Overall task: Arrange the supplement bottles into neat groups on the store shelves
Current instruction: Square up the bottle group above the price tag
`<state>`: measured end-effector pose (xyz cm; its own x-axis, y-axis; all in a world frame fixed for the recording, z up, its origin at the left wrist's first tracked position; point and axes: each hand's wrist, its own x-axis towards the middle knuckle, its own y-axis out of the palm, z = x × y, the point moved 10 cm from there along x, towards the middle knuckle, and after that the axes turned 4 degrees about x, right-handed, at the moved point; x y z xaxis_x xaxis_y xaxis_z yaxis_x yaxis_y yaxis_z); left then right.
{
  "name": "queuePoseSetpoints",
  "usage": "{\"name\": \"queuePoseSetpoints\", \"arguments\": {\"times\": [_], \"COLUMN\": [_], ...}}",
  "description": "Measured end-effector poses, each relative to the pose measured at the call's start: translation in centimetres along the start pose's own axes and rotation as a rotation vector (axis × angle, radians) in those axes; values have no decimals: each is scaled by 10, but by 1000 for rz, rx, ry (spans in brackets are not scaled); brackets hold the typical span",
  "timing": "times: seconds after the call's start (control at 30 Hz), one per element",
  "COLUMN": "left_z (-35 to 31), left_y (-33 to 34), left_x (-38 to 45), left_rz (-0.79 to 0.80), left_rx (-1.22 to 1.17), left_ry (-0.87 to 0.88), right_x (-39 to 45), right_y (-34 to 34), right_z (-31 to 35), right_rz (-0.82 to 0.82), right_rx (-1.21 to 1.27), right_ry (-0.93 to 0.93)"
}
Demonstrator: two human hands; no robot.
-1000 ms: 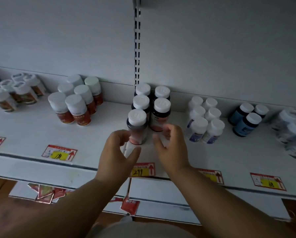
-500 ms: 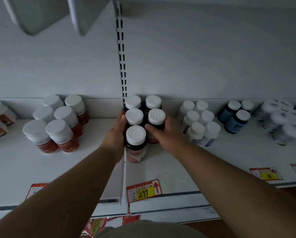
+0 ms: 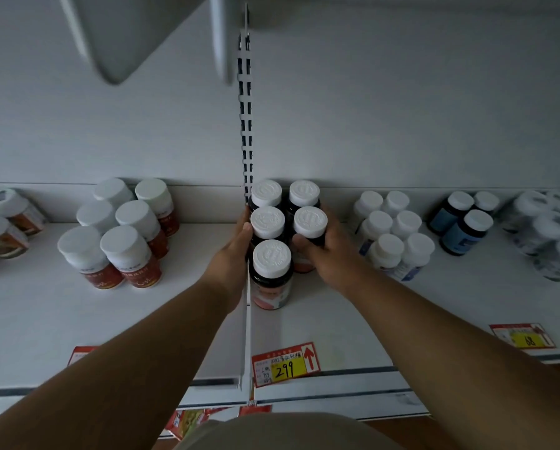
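The left hand (image 3: 231, 254) presses flat against the left side of a cluster of five dark, white-capped supplement bottles (image 3: 272, 254) at the middle of the white metal shelf (image 3: 337, 319); its fingertips are hidden behind the bottles. The right hand (image 3: 325, 251) cups the cluster's right side, thumb on the second-row bottle, fingers largely hidden. The yellow price tag (image 3: 286, 363) reads 299; its smaller print is illegible.

Five supplement bottles (image 3: 272, 264) stand mid-shelf (image 3: 353, 326), one at 6 o'clock of the four. The left hand (image 3: 231, 254) flanks them at 9 o'clock, the right hand (image 3: 327, 251) at 3.
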<state>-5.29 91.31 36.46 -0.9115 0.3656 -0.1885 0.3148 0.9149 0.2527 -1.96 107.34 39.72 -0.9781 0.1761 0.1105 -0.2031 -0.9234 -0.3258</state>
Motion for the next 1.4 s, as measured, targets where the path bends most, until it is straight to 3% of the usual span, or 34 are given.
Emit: {"name": "queuePoseSetpoints", "arguments": {"times": [0.13,0.23,0.3,0.37,0.43,0.53,0.87,1.07,1.23,1.4], "left_z": [9,9,5,1,-1,-2,-3,-6,-12,-13], "left_y": [-14,-33,-46,-46,-35,-28,-28,-36,-55,-94], "left_x": [-4,-15,-33,-56,-71,-75,-71,-117,-170,-210], "left_rz": [-96,-168,-240,-223,-120,-75,-115,-196,-330,-391], "left_rx": [34,278,474,646,735,791,846,902,836,839], "left_ry": [-77,-9,41,70,86,114,157,177,197,165], "right_x": [-3,-26,-56,-84,-96,-97,-97,-113,-132,-151], "right_y": [-1,-15,-28,-21,3,35,40,34,58,110], "right_z": [-11,-22,-13,7,15,8,10,37,65,76], "right_rz": [-42,-205,-377,-427,-318,-142,-209,-266,-153,-2], "right_rx": [8,-115,-276,-338,-319,-277,-254,-308,-220,-235], "right_ry": [77,147,88,-64,-135,-81,10,-117,-238,-182]}}
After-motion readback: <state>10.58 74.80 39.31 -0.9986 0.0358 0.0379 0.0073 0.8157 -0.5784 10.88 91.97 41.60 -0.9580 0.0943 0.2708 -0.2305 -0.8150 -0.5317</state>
